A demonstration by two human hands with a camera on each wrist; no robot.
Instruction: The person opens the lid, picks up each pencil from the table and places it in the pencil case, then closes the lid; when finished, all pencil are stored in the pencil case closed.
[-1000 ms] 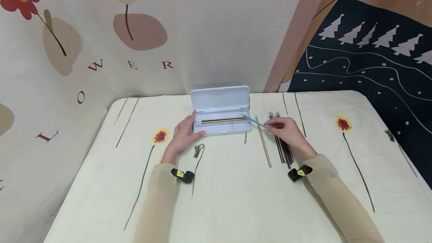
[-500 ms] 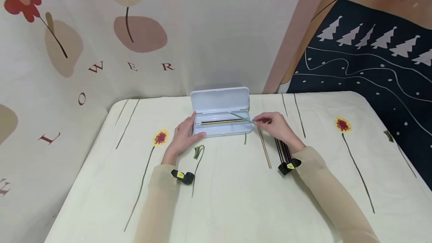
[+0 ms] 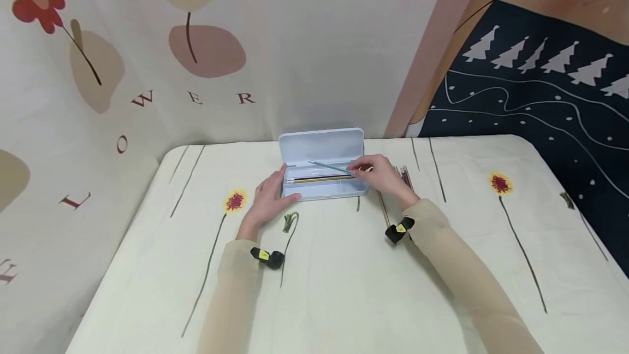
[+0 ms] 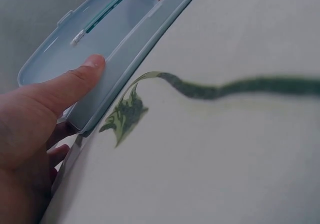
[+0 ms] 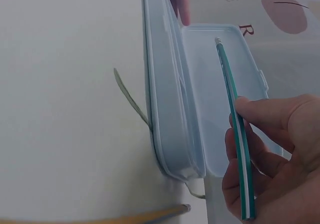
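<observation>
Tablecloth (image 3: pixel 339 272) below, left hand (image 3: pixel 267 199) grips case (image 3: pixel 321 146), right hand (image 3: pixel 379 175) pinches teal pencil (image 3: pixel 326 166), half-hiding loose pencils (image 3: pixel 406 175).

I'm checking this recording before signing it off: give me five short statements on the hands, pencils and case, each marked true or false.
1. The left hand touches the pencil case. True.
2. The pencil case is closed. False: its lid stands open.
3. The right hand pinches a teal pencil. True.
4. The teal pencil lies on the table. False: the right hand holds it.
5. Other pencils lie inside the case. True.
</observation>
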